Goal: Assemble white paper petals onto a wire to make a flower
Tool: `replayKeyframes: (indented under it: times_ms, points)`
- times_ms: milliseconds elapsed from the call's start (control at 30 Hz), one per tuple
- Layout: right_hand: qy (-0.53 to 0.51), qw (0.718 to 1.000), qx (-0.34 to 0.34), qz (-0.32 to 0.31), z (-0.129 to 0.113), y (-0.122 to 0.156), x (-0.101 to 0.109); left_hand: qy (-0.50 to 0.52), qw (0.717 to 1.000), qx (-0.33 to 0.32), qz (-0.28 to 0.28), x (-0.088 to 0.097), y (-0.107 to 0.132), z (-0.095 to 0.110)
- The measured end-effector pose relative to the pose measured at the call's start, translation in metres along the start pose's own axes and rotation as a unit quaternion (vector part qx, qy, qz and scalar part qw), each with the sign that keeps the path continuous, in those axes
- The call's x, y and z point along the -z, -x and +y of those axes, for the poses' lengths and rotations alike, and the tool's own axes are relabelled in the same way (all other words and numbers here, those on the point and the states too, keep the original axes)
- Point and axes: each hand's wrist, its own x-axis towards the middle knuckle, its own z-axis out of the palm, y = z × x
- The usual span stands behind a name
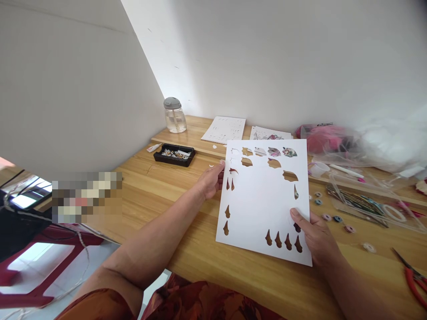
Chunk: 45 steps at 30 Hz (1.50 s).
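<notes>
A white sheet of card point(256, 200) with several shaped cut-outs is held tilted up above the wooden table. Along its top, left side and lower right run the holes, some drop-shaped, and the table and papers show through them. My left hand point(212, 180) grips the sheet's left edge, its fingers partly behind it. At the right edge my right hand point(315, 233) pinches the sheet, thumb on the front face and the other fingers hidden behind.
Behind the sheet lie a cut-out sheet point(227, 130) and papers point(270, 132). A black tray point(175, 154) of small beads and a lidded jar point(175, 116) stand left. Rightward are small spools point(338, 219), a plastic bag of tools point(360, 200) and red-handled pliers point(413, 278).
</notes>
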Motion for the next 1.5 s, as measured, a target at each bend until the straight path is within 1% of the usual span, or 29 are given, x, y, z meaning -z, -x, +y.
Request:
replayKeyframes:
  times_ms: [100,233,333,400,567,733,933,1167,1300,1433,1500]
  points:
    - [0.003,1.000,0.005,0.004,0.000,0.000,-0.001,-0.017,1.000,0.008,-0.007,0.000,0.001,0.001]
    - [-0.005,1.000,0.001,-0.001,-0.001,0.002,-0.003,-0.011,1.000,-0.005,-0.018,0.005,-0.003,0.000]
    - [-0.004,1.000,-0.006,-0.004,-0.001,0.002,-0.003,-0.010,1.000,-0.005,-0.015,0.008,-0.005,0.000]
    - [-0.008,1.000,-0.002,-0.004,0.000,0.001,-0.002,-0.010,1.000,-0.008,-0.011,0.008,-0.005,0.000]
    - [-0.014,1.000,0.002,-0.003,0.004,-0.002,0.000,-0.006,0.999,-0.028,-0.019,0.009,-0.003,0.001]
    - [-0.019,1.000,0.009,0.003,0.001,0.001,-0.003,0.012,0.999,-0.033,0.000,0.009,-0.003,0.002]
    - [-0.025,1.000,0.004,-0.006,-0.001,0.003,-0.004,0.035,0.998,-0.052,-0.006,0.011,-0.003,0.001]
    - [-0.001,1.000,0.006,-0.005,0.003,-0.002,0.000,0.061,0.996,-0.059,-0.016,0.010,-0.002,0.003]
    - [-0.017,1.000,-0.008,-0.004,0.002,-0.001,-0.001,0.052,0.997,-0.042,-0.023,0.009,-0.003,0.001]
    - [-0.058,0.998,-0.013,0.012,0.001,-0.002,0.000,0.070,0.997,-0.015,-0.003,0.007,-0.004,0.001]
    - [-0.065,0.998,-0.017,0.012,0.002,-0.003,0.001,0.065,0.998,-0.006,-0.020,0.006,-0.003,0.002]
